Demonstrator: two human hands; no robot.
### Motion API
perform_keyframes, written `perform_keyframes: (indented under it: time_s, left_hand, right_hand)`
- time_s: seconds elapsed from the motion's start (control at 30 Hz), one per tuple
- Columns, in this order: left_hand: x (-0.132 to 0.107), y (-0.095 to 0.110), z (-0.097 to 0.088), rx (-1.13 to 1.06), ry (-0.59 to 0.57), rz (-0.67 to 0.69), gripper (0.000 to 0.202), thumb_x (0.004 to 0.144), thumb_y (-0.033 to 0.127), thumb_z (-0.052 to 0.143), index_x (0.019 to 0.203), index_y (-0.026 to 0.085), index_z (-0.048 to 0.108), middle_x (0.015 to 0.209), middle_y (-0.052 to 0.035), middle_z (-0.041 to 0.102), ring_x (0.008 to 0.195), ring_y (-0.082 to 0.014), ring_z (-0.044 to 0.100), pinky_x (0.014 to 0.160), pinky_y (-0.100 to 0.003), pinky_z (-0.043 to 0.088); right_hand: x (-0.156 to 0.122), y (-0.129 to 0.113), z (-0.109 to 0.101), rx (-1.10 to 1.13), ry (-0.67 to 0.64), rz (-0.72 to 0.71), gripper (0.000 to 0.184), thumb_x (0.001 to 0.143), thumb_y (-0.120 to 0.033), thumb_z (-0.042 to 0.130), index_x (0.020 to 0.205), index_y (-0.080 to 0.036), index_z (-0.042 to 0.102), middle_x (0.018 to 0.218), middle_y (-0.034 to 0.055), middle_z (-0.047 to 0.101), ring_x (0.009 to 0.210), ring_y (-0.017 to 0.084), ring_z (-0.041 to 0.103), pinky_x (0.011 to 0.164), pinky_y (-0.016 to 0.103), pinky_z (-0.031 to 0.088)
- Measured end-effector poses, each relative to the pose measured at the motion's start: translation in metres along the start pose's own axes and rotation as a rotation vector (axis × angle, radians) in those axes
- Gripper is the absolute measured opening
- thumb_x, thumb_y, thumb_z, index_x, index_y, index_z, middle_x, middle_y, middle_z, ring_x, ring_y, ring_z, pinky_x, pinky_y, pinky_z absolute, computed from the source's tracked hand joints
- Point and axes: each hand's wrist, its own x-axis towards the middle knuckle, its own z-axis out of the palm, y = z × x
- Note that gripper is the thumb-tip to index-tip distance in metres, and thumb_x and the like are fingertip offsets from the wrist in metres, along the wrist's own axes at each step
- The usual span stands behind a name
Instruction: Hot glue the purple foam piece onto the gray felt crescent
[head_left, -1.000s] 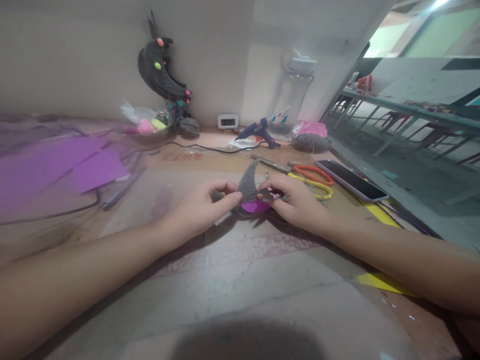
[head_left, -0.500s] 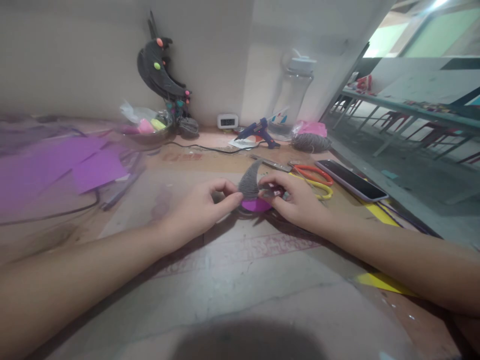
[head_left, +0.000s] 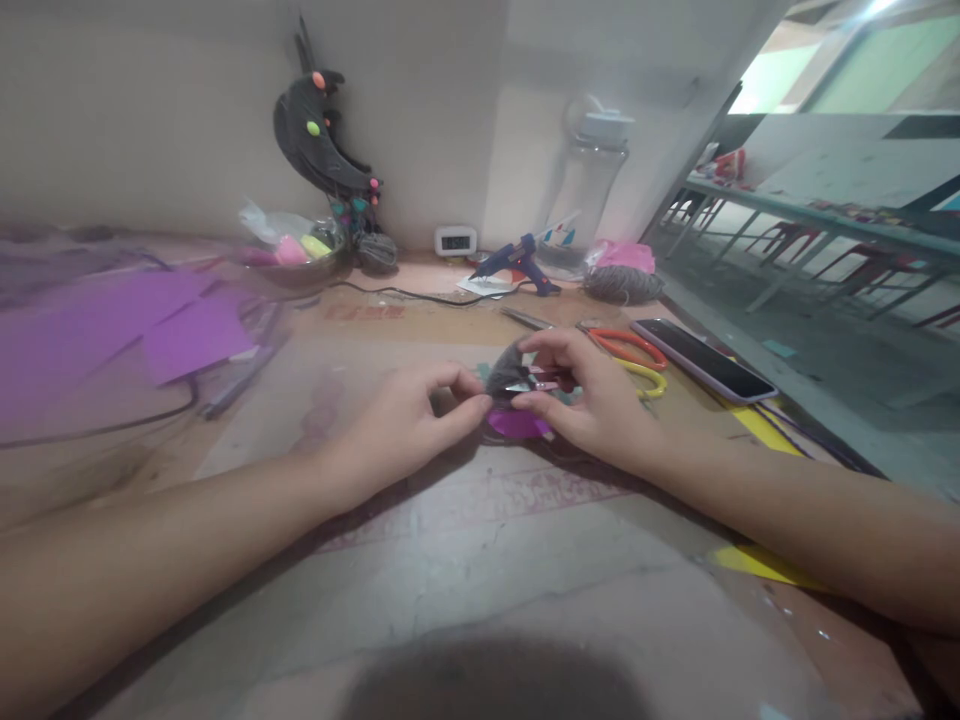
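Between my hands is a small grey yarn-wrapped piece (head_left: 504,376), horn-shaped at its upper end. My left hand (head_left: 420,415) pinches its left edge between thumb and fingertips. The fingers of my right hand (head_left: 589,400) curl around its right side and top, partly hiding it. A small shiny thing with pinkish parts (head_left: 541,384) shows between the right thumb and fingers; its kind is unclear. Just below lies a purple piece (head_left: 519,424), close to the table surface. Orange-and-yellow-handled scissors (head_left: 626,350) lie behind my right hand.
A blue glue gun (head_left: 514,262), a digital clock (head_left: 455,242), a water bottle (head_left: 585,190) and a grey yarn bundle (head_left: 622,285) stand along the wall. Purple sheets (head_left: 195,335) lie left, a phone (head_left: 701,360) right. A dark crescent ornament (head_left: 315,140) hangs on the wall.
The grey yarn-wrapped piece has turned and tipped lower, its pointed top no longer standing up. My right fingers have moved up over it, and the shiny pinkish thing shows more.
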Motion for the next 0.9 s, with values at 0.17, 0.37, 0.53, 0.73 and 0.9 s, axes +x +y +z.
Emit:
perform_keyframes:
  time_s: [0.17,0.37,0.53,0.73,0.9]
  left_hand:
    - [-0.001,0.0,0.001,0.028,0.004,0.014,0.023,0.087,0.04,0.052,0.078,0.022,0.065,0.078,0.0039,0.068,0.077,-0.0154,0.06,0.071,-0.026,0.043]
    - [0.0,0.001,0.0,0.009,-0.011,0.025,0.021,0.086,0.04,0.055,0.083,0.023,0.066,0.081,0.0049,0.069,0.076,-0.0143,0.06,0.071,-0.025,0.042]
    - [0.001,0.0,0.002,0.03,-0.008,0.022,0.019,0.084,0.04,0.058,0.082,0.023,0.066,0.08,0.0046,0.068,0.075,-0.0142,0.059,0.07,-0.025,0.042]
    - [-0.001,-0.002,0.001,0.039,0.013,0.031,0.022,0.085,0.042,0.055,0.08,0.023,0.063,0.082,0.0033,0.068,0.079,-0.0156,0.06,0.075,-0.027,0.043]
    - [-0.001,0.0,0.001,0.053,0.002,0.055,0.021,0.085,0.041,0.053,0.079,0.022,0.062,0.084,0.0015,0.068,0.081,-0.0172,0.06,0.076,-0.028,0.044]
  right_hand:
    - [0.007,-0.002,0.0,0.041,0.013,0.115,0.018,0.077,-0.027,0.069,0.079,-0.019,0.054,0.071,-0.0022,0.055,0.062,0.011,0.049,0.057,0.024,0.039]
    - [0.009,-0.01,-0.003,0.053,-0.073,0.151,0.017,0.08,-0.026,0.062,0.067,-0.018,0.054,0.063,-0.0032,0.051,0.058,0.01,0.045,0.054,0.023,0.034]
    - [0.008,-0.013,-0.004,0.092,-0.09,0.204,0.017,0.082,-0.029,0.06,0.071,-0.018,0.054,0.064,-0.003,0.051,0.057,0.01,0.045,0.053,0.023,0.035]
    - [0.009,-0.01,-0.002,0.101,-0.105,0.159,0.018,0.083,-0.028,0.059,0.07,-0.018,0.052,0.062,-0.0039,0.049,0.057,0.01,0.043,0.053,0.022,0.033]
    - [0.008,-0.009,-0.001,0.09,-0.114,0.146,0.018,0.084,-0.028,0.059,0.071,-0.018,0.052,0.062,-0.0039,0.048,0.057,0.01,0.041,0.052,0.022,0.032]
